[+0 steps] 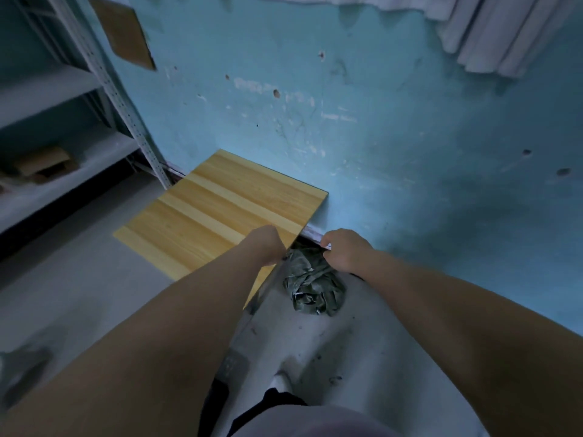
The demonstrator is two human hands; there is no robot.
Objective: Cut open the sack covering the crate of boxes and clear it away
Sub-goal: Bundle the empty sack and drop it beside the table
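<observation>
- Now we're low by the blue wall (378, 137), and the sack (312, 285) is down on the floor (331, 342), a crumpled grey-green heap tucked in the corner between the counter (220, 209) and the wall
- Right hand (345, 252) is on the top fold of that heap, fingers (326, 247) curled in, and it looks to be gripping the cloth, likely to steer the bundle into the gap so it sits out of the way
- Left hand (268, 246) reaches to the near corner of the counter; its fingers drop past the edge, so I cannot tell whether it's open or holding, though it reads as a brace while the body leans in
- No crate or boxes in view, and no cutting tool either, so I'd judge the cutting is done and this is the clearing away
- Grey shelves (63, 152) stand off to the left, well apart from the action
</observation>
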